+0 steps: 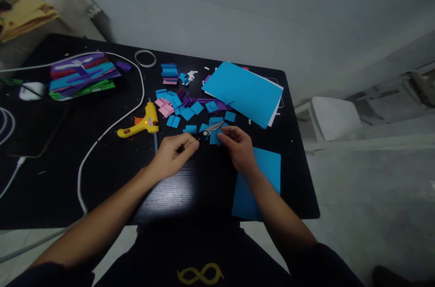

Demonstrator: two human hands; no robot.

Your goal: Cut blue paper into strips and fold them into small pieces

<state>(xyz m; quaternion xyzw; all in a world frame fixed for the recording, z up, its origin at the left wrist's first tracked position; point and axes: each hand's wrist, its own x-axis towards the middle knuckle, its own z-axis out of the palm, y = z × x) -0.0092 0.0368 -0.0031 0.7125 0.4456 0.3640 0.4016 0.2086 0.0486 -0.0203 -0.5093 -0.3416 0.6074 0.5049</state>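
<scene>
My left hand [176, 153] is closed, with thumb and index finger pressed together at the black handle end of a pair of scissors [205, 133]. Its fingers hide most of the handle. The blades point right and slightly away, over small blue paper pieces. My right hand [239, 146] pinches a small blue paper square [215, 138] between thumb and fingers, just below the blades. Around the hands lie several loose blue paper pieces [196, 107], a few pink ones [165, 107] and dark purple ones [185, 98]. A blue sheet [261, 178] lies partly under my right forearm.
A yellow hot glue gun [146, 123] with a lit orange light stands left of my left hand. Further back are a paper stack [170, 73], a large blue sheet [244, 92] and a tape ring [145, 58]. Folded coloured paper [81, 76] and a white cable [115, 124] occupy the left.
</scene>
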